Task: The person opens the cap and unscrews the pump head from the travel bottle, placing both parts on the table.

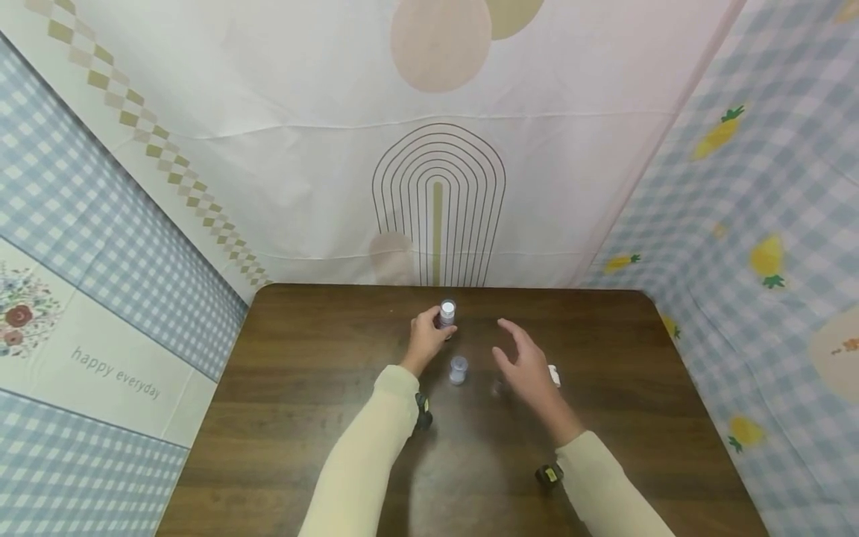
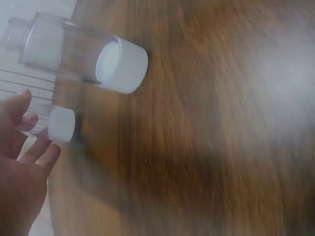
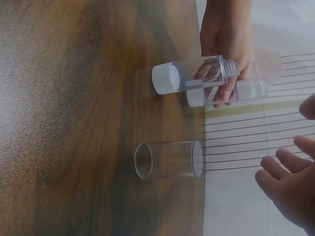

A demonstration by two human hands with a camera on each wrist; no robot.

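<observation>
Near the back edge of the table, my left hand (image 1: 424,339) holds a small clear bottle (image 1: 447,312) with a white base, thumb on one side and fingers on the other. The bottle stands upright; its white base (image 2: 62,124) shows beside the fingertips in the left wrist view. Closer to me stands a second clear bottle (image 1: 458,371), its threaded neck (image 3: 230,69) uncapped and its base white (image 3: 166,78). My right hand (image 1: 526,369) hovers with fingers spread and nothing in them. Below it a clear hollow cylinder (image 3: 170,160) stands on the table.
A small white object (image 1: 554,375), partly hidden by the right hand, lies on the brown wooden table (image 1: 302,447). Behind the table's back edge hangs a patterned cloth (image 1: 302,201), with checked cloth (image 1: 731,246) at the right side.
</observation>
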